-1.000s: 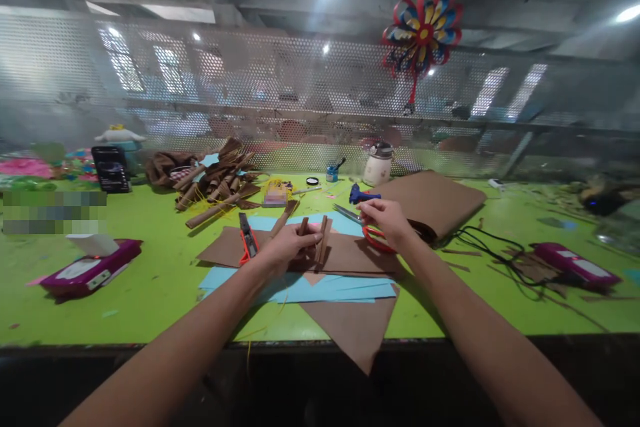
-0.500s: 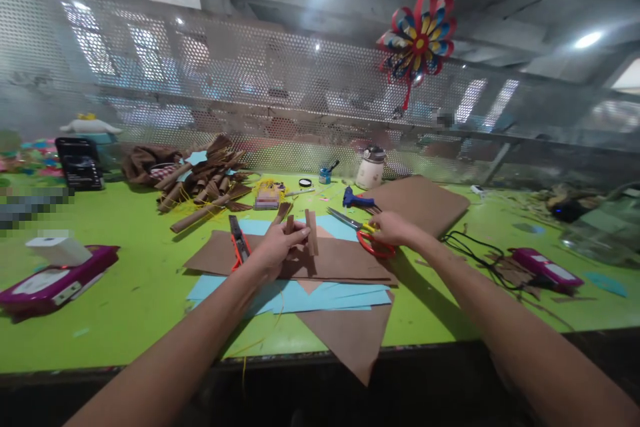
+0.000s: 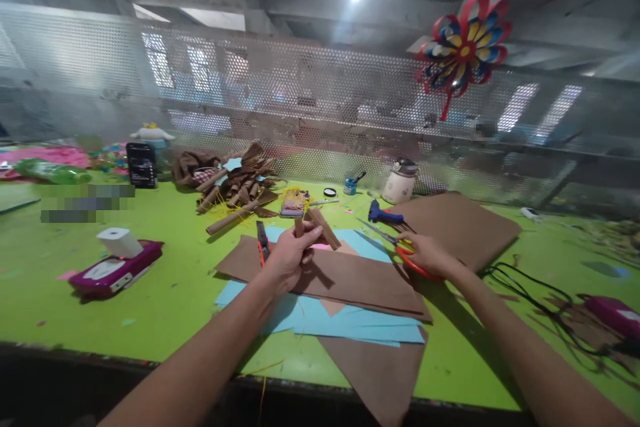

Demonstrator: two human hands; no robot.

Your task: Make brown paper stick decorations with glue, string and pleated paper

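Note:
My left hand [image 3: 290, 255] is closed around a few brown paper strips [image 3: 320, 227] that stick up and lean right, above a long brown paper sheet [image 3: 350, 277]. My right hand [image 3: 427, 255] rests closed on the red handles of the scissors [image 3: 395, 245], whose blades lie on the green table pointing up and left. Blue paper sheets [image 3: 340, 323] lie under the brown sheet. An orange utility knife [image 3: 261, 243] lies just left of my left hand.
A pile of rolled brown paper [image 3: 235, 190] lies at the back left, a blue glue gun [image 3: 383, 215] and a white jar [image 3: 401, 181] at the back. A brown folder [image 3: 460, 227] lies right, black cables [image 3: 530, 287] beyond. A magenta dispenser [image 3: 115, 267] sits left. A pinwheel [image 3: 465, 47] hangs above.
The camera has swung, shifting everything right in view. My left hand has tilted the strips to the right. My right hand stays on the scissor handles.

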